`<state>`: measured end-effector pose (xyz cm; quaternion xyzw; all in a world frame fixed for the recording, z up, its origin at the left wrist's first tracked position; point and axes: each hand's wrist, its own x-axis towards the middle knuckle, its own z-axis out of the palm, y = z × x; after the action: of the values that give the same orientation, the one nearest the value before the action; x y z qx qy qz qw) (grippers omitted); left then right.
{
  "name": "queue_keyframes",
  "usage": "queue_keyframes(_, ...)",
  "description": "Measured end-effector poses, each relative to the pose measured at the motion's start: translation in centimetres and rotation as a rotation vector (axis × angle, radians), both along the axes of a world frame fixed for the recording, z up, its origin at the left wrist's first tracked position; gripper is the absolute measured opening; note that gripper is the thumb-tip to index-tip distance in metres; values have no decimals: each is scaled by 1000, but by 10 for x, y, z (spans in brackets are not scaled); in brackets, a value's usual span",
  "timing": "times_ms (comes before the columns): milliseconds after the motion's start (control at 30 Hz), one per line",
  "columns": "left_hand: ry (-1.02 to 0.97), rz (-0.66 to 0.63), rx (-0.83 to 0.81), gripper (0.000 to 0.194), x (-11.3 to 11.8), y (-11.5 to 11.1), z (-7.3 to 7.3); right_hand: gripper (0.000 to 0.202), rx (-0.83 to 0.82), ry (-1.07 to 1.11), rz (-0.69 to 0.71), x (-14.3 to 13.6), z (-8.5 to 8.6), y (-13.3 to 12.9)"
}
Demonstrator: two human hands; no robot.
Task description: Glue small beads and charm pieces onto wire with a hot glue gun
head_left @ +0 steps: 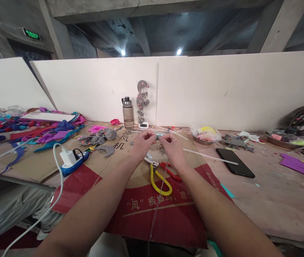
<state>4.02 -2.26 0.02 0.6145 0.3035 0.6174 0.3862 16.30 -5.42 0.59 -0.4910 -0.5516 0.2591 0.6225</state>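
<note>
My left hand and my right hand meet over the cardboard, fingertips pinched close together. Between them shows a small teal bit, too tiny to name. A thin grey cord runs from beneath my right hand down past the table's front edge. Just below the hands lie yellow-handled scissors and a tool with red handles, its head partly covered. Small metal-coloured pieces lie under my fingers. What the left fingertips grip is hidden.
A bottle and a hanging grey moon ornament stand behind. Grey felt pieces and a blue power strip are left. Rightward are a clear stick, a phone and a bowl.
</note>
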Motion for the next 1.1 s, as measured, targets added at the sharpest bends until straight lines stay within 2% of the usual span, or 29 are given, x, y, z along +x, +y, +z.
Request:
queue_keyframes(300,-24,-72,-31,6,1,-1,1,21,3,25,-23,2,0,0)
queue_keyframes(533,2,-95,-36,8,-1,0,1,24,-4,-27,55,6,1,0)
queue_keyframes(867,-33,-270,-210,14,-2,2,1,22,-115,-45,8,9,0,1)
queue_keyframes(967,1,-258,-209,18,-2,1,2,20,-108,-67,-9,10,2,0)
queue_keyframes(1100,72,-172,-170,21,-1,0,3,17,-95,-121,-19,8,3,-2)
